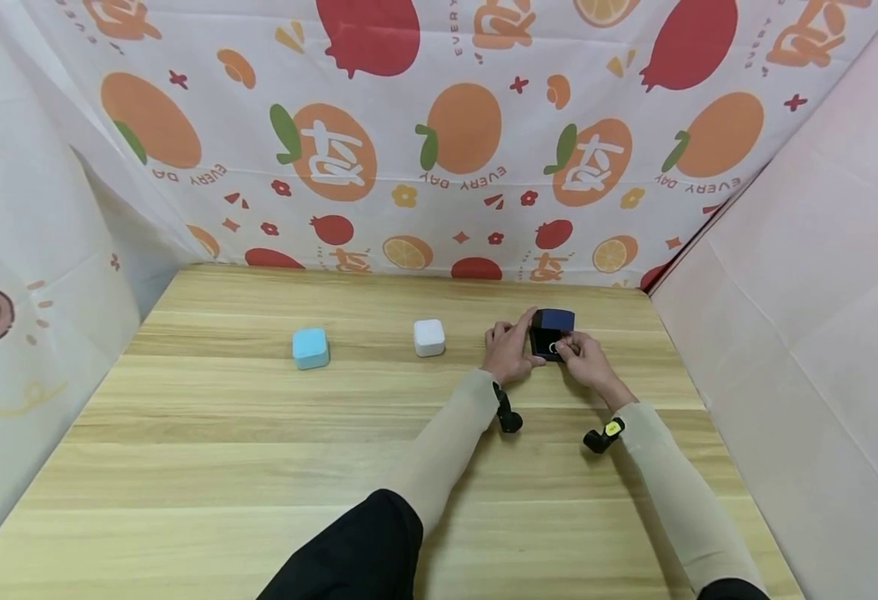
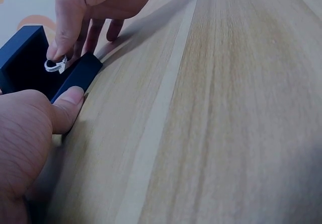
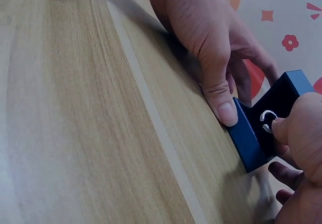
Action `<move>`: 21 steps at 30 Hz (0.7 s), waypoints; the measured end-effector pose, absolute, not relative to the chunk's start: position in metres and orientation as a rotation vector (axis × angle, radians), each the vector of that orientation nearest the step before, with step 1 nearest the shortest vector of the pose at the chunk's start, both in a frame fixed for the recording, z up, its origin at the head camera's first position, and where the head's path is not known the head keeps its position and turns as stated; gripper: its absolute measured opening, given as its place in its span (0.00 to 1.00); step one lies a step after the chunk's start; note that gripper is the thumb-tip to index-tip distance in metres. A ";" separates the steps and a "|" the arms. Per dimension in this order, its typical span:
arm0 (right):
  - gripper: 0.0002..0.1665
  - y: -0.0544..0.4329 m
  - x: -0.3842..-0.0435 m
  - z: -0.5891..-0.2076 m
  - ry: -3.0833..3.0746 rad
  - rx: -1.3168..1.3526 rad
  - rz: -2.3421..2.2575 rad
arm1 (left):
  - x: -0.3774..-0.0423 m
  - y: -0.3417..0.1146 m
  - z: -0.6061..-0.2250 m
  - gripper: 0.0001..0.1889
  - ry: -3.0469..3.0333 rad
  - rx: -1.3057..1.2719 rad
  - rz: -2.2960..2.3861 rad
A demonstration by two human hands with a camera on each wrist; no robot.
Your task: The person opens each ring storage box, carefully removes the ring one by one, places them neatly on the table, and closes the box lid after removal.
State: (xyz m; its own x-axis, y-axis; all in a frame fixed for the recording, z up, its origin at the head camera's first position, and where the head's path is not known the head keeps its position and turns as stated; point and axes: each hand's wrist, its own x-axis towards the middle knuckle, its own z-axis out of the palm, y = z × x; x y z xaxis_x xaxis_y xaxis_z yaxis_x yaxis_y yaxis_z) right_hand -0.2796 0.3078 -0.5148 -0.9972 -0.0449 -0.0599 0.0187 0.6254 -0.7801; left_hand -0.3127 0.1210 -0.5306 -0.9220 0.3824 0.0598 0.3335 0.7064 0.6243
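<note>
A small dark blue ring box (image 1: 556, 320) stands with its lid raised toward the far right of the table. My left hand (image 1: 509, 354) holds it from the left, the thumb pressing its front wall (image 3: 245, 138) and a finger up at the lid. Between thumb and finger my right hand (image 1: 590, 365) pinches a silver ring (image 2: 56, 65) over the box's black inside. Small stones glint along the ring (image 3: 265, 117) in the right wrist view. Part of the lid is hidden behind the right hand there.
Left of the hands, a white rounded block (image 1: 429, 337) sits on the wooden table (image 1: 258, 475), and a light blue block (image 1: 310, 347) lies farther left. A fruit-print cloth (image 1: 401, 208) hangs behind the table's far edge, with pale cloth walls on both sides.
</note>
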 end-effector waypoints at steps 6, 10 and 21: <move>0.18 0.307 -0.277 -0.514 2.766 -0.022 -1.335 | -0.311 0.120 -0.528 0.52 2.822 0.605 1.021; 0.18 0.307 -0.274 -0.513 2.767 -0.030 -1.335 | -0.312 0.120 -0.531 0.52 2.821 0.611 1.022; 0.15 0.309 -0.272 -0.516 2.770 -0.058 -1.353 | -0.315 0.122 -0.535 0.52 2.854 0.615 1.034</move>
